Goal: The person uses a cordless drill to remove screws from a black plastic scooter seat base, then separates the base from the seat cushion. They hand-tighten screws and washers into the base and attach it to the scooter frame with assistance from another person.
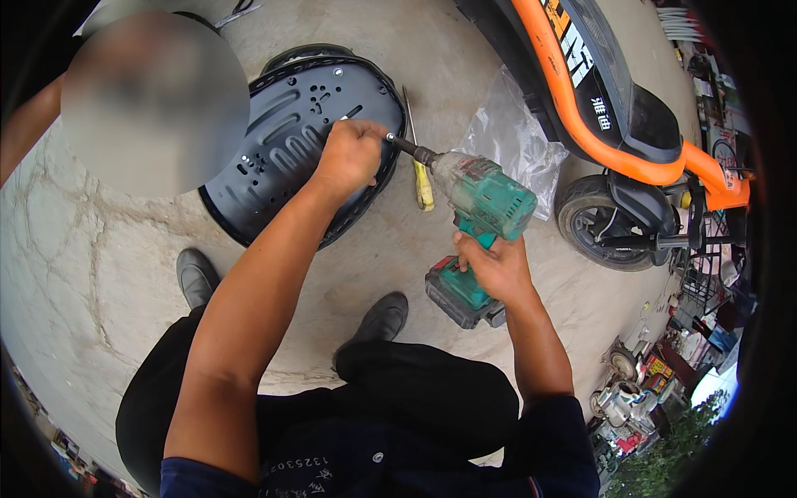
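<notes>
My right hand grips a green cordless impact driver by its handle, with a dark battery at the base. Its black socket points left, and a small shiny bolt shows at the tip. Close by that tip, my left hand is closed, fingertips beside the bolt; what lies inside its fingers is hidden. Beneath this hand is a scooter-seat-like black part, its slotted underside facing up. A long screwdriver with a yellow handle lies to its right.
An orange and black scooter lies along the right, its wheel near clear plastic wrap. At upper left another person's arm reaches in, partly behind a blurred patch. Cracked concrete floor surrounds my shoes; piled goods stand far right.
</notes>
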A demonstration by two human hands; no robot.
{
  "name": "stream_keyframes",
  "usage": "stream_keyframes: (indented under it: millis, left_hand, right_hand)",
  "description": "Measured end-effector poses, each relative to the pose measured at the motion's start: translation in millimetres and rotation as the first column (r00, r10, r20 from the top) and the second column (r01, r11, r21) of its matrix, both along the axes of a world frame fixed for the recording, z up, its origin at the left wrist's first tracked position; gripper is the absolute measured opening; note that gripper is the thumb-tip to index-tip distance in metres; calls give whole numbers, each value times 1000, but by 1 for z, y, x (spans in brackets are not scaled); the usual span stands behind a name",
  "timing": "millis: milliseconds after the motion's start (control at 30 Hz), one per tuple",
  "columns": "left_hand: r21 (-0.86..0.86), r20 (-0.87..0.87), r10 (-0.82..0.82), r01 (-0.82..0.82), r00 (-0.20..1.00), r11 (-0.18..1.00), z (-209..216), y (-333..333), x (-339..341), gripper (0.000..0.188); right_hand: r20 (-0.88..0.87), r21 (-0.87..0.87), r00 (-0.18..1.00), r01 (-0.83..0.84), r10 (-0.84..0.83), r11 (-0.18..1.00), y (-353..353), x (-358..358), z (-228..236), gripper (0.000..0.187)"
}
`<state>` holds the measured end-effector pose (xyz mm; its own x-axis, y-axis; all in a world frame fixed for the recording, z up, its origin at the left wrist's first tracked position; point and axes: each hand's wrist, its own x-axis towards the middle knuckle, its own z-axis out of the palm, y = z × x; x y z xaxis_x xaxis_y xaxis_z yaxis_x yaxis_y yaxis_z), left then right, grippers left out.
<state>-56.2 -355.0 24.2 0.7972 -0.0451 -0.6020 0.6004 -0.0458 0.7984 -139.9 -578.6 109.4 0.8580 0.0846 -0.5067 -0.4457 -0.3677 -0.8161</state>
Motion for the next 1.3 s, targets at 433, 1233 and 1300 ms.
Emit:
stream_keyframes:
  millis: [433, 1233, 1300]
  left_hand:
    - [-88, -39, 16, -19, 999, 996, -5, 6, 2, 36]
    - [-63, -75, 17, -22, 997, 998, -10, 3, 7, 36]
    - [-54, -73, 9, -13, 997, 998, -10, 4, 7, 36]
  right_hand:
    - [185, -407, 822, -435, 538, 803, 7, 57, 24, 27]
    - [-82, -258, 963, -270, 258, 928, 17, 57, 30, 17]
    - [-78, -253, 962, -273, 262, 928, 16, 57, 29, 17]
